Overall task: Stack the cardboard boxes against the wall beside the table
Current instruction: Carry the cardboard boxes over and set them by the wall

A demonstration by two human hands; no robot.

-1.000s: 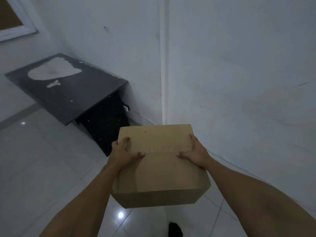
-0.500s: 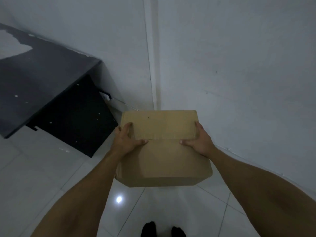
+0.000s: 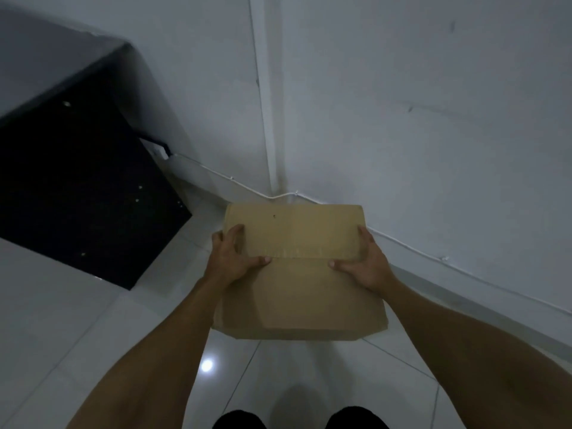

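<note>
— White walls (image 3: 418, 119) meet in a corner, with pale glossy floor tiles (image 3: 62, 320) below and a thin white cable (image 3: 216, 170) clipped low along the walls. What sits to the left?

— That dark surface (image 3: 71, 181), its side panel almost black and speckled with pale spots.

— And the cardboard box (image 3: 303, 292)?

— Held in the air near the corner, above the floor tiles and to the right of the dark surface. The left hand (image 3: 232, 258) grips its left edge and the right hand (image 3: 365, 264) its right edge, fingers wrapped down the sides and thumbs lying flat on top along the taped seam.

— Any print or label?

— None I can read; only plain brown board, clear tape and a small dark dot.
</note>
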